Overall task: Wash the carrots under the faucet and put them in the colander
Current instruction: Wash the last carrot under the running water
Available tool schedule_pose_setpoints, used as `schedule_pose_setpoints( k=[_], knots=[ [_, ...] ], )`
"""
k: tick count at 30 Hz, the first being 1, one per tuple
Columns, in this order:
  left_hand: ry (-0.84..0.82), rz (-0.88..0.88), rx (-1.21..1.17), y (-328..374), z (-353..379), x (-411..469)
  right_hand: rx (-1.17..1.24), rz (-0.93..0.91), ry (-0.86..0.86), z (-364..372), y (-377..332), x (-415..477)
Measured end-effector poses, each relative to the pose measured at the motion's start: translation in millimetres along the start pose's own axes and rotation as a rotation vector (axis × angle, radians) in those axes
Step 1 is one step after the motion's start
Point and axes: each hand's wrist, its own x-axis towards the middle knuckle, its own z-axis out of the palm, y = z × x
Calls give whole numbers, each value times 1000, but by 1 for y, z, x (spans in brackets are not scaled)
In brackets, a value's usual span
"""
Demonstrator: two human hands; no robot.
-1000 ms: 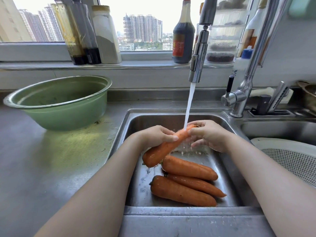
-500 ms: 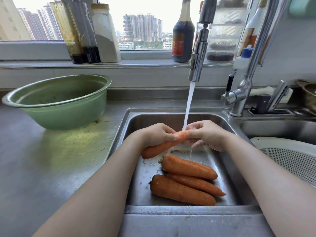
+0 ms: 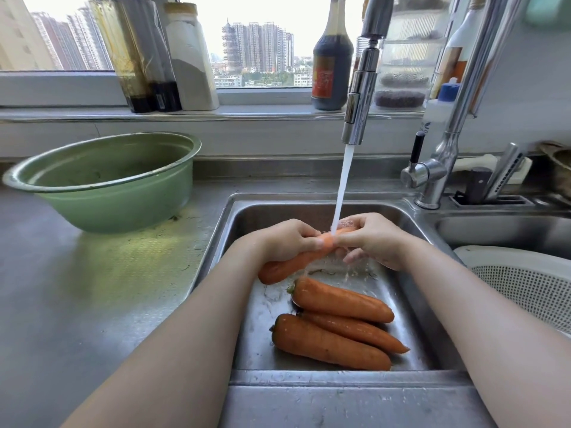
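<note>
Both my hands hold one orange carrot [image 3: 287, 264] over the steel sink [image 3: 315, 208], under running water from the pull-down faucet [image 3: 360, 97]. My left hand [image 3: 287, 239] grips its thick middle. My right hand [image 3: 369, 239] curls round its thin end, where the stream lands. Three more carrots [image 3: 336, 322] lie side by side on the sink floor, nearer to me. The white colander [image 3: 525, 285] sits in the right basin, partly cut off by the frame edge.
A green basin [image 3: 105, 180] stands on the steel counter [image 3: 92, 288] at the left. Bottles and a jar [image 3: 188, 57] line the window sill. The faucet base [image 3: 432, 177] and a knife holder [image 3: 491, 189] stand behind the right basin.
My hands have slid closer together along the carrot, so less of it shows between them. Its thick end sits lower and more level. The three carrots below have not moved.
</note>
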Motion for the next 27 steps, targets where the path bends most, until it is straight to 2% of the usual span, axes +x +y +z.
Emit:
schedule_pose_setpoints(
  k=[7, 16, 19, 22, 27],
  knots=[
    [-19, -4, 31, 1, 1, 0, 10, -8, -13, 0, 0, -5],
    [-100, -79, -156, 4, 2, -7, 3, -1, -17, 0, 0, -5],
    [-110, -96, -72, 6, -2, -8, 27, 0, 1, -3, -2, -4],
    [-52, -95, 82, 2, -3, -5, 54, -14, -7, -7, -3, -6],
    [53, -30, 17, -6, 1, 0, -53, 15, 86, 4, 0, -3]
  ],
)
